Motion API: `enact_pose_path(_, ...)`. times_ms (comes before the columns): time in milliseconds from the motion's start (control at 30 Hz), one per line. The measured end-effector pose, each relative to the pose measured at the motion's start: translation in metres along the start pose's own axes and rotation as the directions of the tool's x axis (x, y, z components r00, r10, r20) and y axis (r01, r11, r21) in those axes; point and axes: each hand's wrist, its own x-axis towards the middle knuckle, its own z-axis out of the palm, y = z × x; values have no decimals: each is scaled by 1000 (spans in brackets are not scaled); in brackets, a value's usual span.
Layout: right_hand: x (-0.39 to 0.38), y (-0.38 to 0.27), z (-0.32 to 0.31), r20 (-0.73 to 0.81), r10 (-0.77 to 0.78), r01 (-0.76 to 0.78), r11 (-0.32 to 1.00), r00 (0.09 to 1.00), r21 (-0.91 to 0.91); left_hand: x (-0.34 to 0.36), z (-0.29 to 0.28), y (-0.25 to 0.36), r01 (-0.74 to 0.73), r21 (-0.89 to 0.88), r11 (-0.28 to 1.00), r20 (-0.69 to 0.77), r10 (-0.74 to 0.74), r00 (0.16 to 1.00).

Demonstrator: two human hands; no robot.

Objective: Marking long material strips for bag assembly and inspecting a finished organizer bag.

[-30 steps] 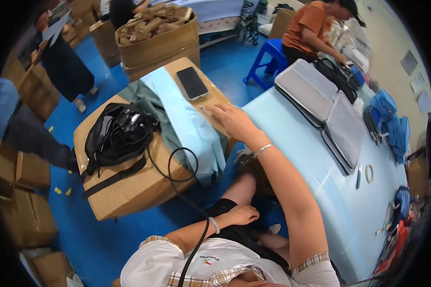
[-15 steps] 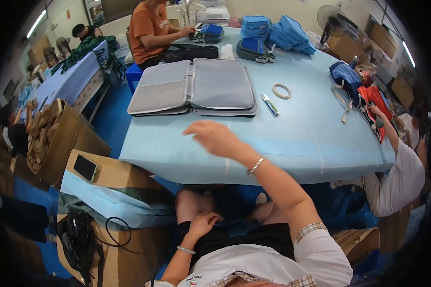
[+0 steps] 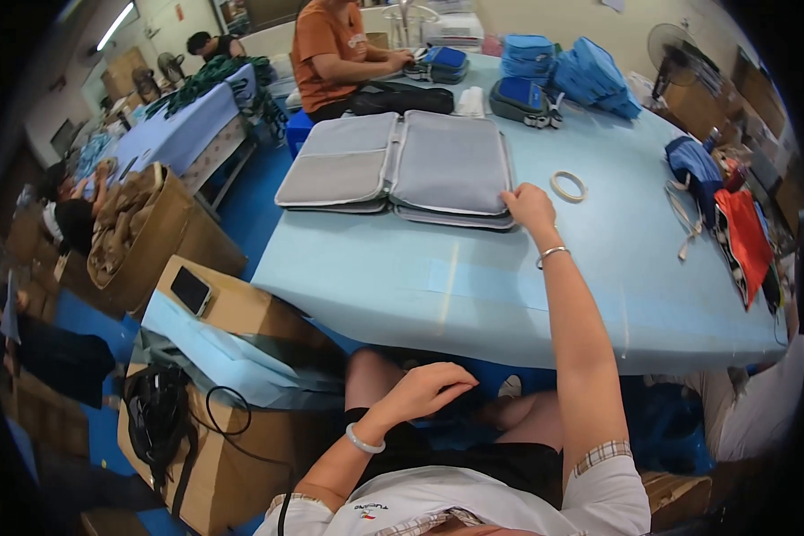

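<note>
A flat grey case (image 3: 451, 165) with pale edging lies opened out like a book on the pale blue table. My right hand (image 3: 531, 208) reaches to its near right corner with fingers bent together. The fingertips are at the panel's edge; what they hold, if anything, is hidden. No thread snips show now where they lay earlier, and the hand covers that spot. A ring of tape (image 3: 569, 187) lies just right of the hand. Over my lap, my left hand (image 3: 427, 391) is empty, its fingers stretched out.
Across the blue table (image 3: 366, 277) a person in an orange shirt (image 3: 330, 45) handles a blue bag (image 3: 442, 64). Stacked blue bags (image 3: 594, 76) stand at the back; a red pouch (image 3: 743, 237) lies right. A phone (image 3: 190, 290) rests on a carton (image 3: 250, 313) to my left.
My right hand has moved right, from in front of the case to its right corner, and the snips are out of sight. My left hand has lifted and stretched its fingers. The view has shifted.
</note>
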Motion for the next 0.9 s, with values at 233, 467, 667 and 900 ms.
enact_pose_path(233,-6,-10,-15,197,49,-174,703,979,690,6,-3,-2,-15,-64,998,23,16,1000)
enact_pose_path(467,-53,-39,-26,66,-205,-12,254,976,967,18,-21,-8,32,-212,977,-80,-50,996)
enact_pose_path(667,-126,-37,-60,-126,-308,209,255,943,944,20,-42,-9,78,-617,783,-330,-347,878)
enact_pose_path(900,-225,25,-77,-17,-158,63,296,987,953,-9,-50,-13,-207,-896,393,-407,-541,736)
